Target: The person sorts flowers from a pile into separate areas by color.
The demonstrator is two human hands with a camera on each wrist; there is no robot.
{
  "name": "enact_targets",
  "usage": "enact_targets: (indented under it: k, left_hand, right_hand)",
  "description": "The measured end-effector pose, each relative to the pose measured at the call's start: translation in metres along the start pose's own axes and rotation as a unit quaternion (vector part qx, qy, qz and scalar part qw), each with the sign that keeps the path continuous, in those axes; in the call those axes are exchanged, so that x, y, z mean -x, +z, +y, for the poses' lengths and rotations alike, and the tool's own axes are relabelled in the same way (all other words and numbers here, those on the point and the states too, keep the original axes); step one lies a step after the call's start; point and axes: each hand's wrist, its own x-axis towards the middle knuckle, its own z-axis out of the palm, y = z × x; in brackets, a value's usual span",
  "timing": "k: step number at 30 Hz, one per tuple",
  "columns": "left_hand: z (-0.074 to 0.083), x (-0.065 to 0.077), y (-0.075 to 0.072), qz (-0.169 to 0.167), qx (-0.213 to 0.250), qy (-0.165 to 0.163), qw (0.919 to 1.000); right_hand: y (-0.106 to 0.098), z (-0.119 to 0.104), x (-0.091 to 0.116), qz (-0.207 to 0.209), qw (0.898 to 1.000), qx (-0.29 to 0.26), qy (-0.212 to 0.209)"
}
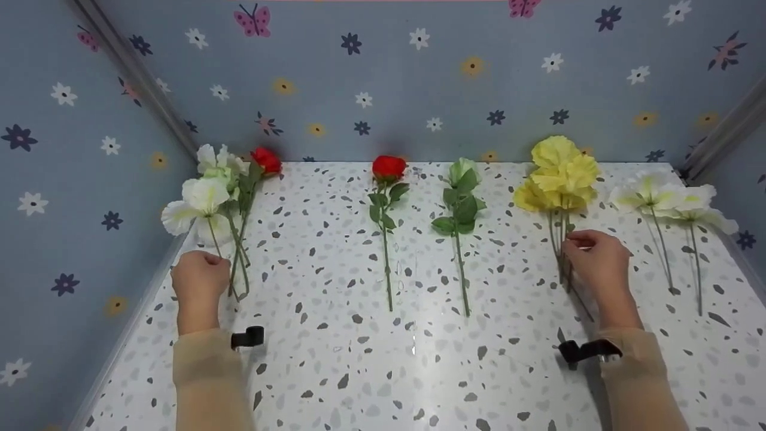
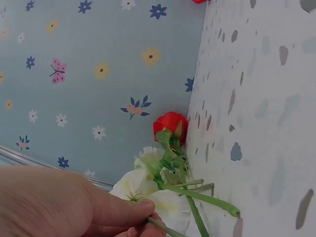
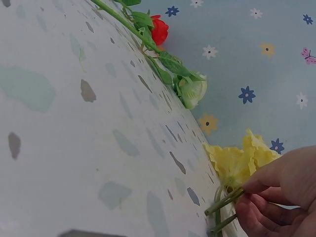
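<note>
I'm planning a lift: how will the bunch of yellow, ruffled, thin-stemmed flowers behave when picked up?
The bunch of yellow, ruffled, thin-stemmed flowers will probably tip bloom-first if held low: its wide heads crowd one end. The separate green stems might slide apart if gripped loosely. Wavy petals could crumple.

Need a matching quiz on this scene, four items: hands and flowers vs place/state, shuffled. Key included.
1. Left hand
2. Right hand
3. Pale green rose with leafy stem
4. Two white flowers with thin stems

A. At the far right of the white speckled table
B. Holds yellow ruffled flowers by the stem
C. Between a leafy-stemmed red rose and the yellow blooms
D. Holds a white ruffled flower by its stem

Pairs: 1-D, 2-B, 3-C, 4-A
</note>
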Motion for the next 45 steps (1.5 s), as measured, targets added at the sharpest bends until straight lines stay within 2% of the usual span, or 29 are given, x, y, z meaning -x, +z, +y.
enact_targets:
  k: [5, 8, 11, 14, 17, 20, 24, 27, 30, 34, 39, 42, 45]
  left_hand:
    - [0.019, 0.009, -0.010, 0.030, 0.032, 0.005, 0.9990]
    - [0.034, 0.016, -0.012, 0.068, 0.064, 0.039, 0.9948]
    - [0.054, 0.025, -0.007, 0.106, 0.110, 0.088, 0.9844]
    - [0.077, 0.037, 0.004, 0.119, 0.172, 0.143, 0.9673]
    - [0.101, 0.052, 0.021, 0.094, 0.251, 0.193, 0.9438]
    - [0.123, 0.069, 0.042, 0.048, 0.323, 0.229, 0.9169]
    - [0.145, 0.093, 0.074, -0.016, 0.380, 0.261, 0.8870]
    - [0.155, 0.111, 0.099, -0.060, 0.396, 0.282, 0.8716]
    - [0.161, 0.129, 0.121, -0.093, 0.394, 0.307, 0.8614]
    - [0.166, 0.150, 0.139, -0.124, 0.378, 0.343, 0.8511]
    - [0.168, 0.167, 0.149, -0.157, 0.361, 0.382, 0.8359]
    - [0.169, 0.172, 0.152, -0.166, 0.344, 0.403, 0.8317]
    - [0.169, 0.175, 0.153, -0.173, 0.333, 0.414, 0.8296]
  right_hand:
    - [-0.006, -0.003, 0.002, 0.009, 1.000, -0.007, 0.003]
    - [-0.010, -0.005, 0.001, 0.013, 1.000, -0.004, 0.013]
    - [-0.014, -0.009, 0.001, 0.014, 1.000, -0.009, 0.018]
    - [-0.016, -0.018, 0.004, 0.012, 1.000, -0.023, 0.016]
    - [-0.013, -0.032, 0.009, 0.009, 0.999, -0.053, 0.004]
    - [-0.005, -0.051, 0.017, -0.002, 0.994, -0.110, -0.016]
    - [0.012, -0.078, 0.029, -0.028, 0.979, -0.194, -0.056]
    - [0.027, -0.095, 0.041, -0.055, 0.965, -0.240, -0.091]
    - [0.044, -0.110, 0.054, -0.090, 0.952, -0.271, -0.115]
    - [0.064, -0.128, 0.073, -0.140, 0.938, -0.288, -0.132]
    - [0.078, -0.141, 0.090, -0.156, 0.927, -0.308, -0.146]
    - [0.081, -0.144, 0.095, -0.151, 0.919, -0.332, -0.150]
    - [0.081, -0.144, 0.097, -0.145, 0.916, -0.343, -0.151]
